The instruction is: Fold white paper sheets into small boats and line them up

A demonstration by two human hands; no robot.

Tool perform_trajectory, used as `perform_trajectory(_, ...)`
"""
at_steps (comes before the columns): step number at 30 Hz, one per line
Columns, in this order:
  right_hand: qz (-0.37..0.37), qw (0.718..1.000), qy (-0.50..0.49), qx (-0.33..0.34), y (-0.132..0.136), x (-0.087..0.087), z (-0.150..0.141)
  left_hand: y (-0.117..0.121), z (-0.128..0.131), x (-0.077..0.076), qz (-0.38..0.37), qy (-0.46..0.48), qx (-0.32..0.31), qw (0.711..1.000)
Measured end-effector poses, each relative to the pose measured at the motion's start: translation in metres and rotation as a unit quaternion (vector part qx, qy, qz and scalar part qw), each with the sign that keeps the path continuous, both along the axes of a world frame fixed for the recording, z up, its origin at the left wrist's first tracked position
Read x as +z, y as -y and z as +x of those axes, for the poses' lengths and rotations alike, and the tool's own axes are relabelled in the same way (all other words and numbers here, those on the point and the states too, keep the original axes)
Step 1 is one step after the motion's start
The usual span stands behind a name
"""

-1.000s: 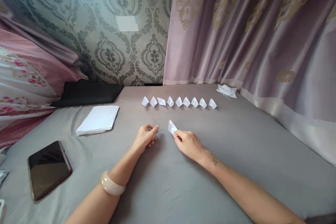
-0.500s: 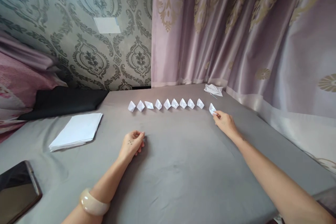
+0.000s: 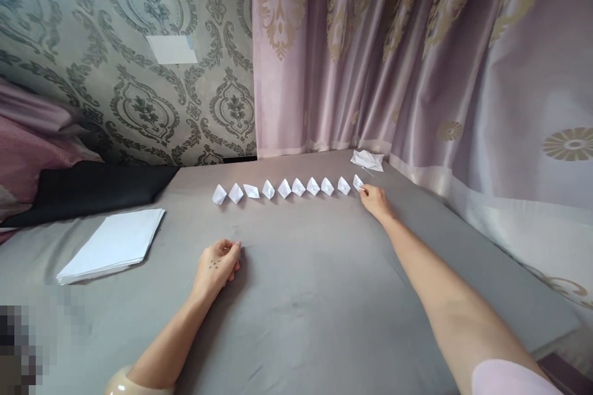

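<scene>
At the right end of a row of small white folded paper boats (image 3: 313, 186), my right hand (image 3: 376, 201) pinches the last paper boat (image 3: 357, 182) by its near edge. That boat is at the surface, close beside its neighbour. Several boats stand with a peak up; one folded piece (image 3: 251, 191), third from the left, lies flatter. My left hand (image 3: 218, 265) rests on the grey cloth (image 3: 296, 296) in front of the row. Its fingers are curled and the thumb meets the forefinger, with nothing visible in them.
A stack of white paper (image 3: 113, 244) lies at the left, before a black cloth (image 3: 92, 191). More folded white paper (image 3: 367, 159) and a thin stick (image 3: 367, 171) lie at the back right, near the curtain (image 3: 319, 92). The lower left corner is blurred into blocks.
My right hand has brought its paper boat leftward and away from me, into the end of the row. My left hand keeps its curled pose. The whole view has shifted slightly.
</scene>
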State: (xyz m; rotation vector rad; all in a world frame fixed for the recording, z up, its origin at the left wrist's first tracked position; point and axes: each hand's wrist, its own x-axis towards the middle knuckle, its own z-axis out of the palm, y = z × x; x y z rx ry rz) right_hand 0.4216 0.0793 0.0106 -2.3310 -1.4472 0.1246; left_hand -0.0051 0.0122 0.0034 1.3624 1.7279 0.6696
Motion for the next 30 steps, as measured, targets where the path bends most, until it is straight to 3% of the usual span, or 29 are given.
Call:
perform_trajectory(20,0.009,0.999,-0.021,0.027,-0.005,-0.007,0.007,-0.002,0.001,-0.002,0.012,0.009,0.002,1.0)
perform_trajectory(30,0.04,0.999,-0.029,0.004,0.015,0.005,-0.01,-0.005,-0.002,-0.009,0.019,-0.001,-0.005,1.0)
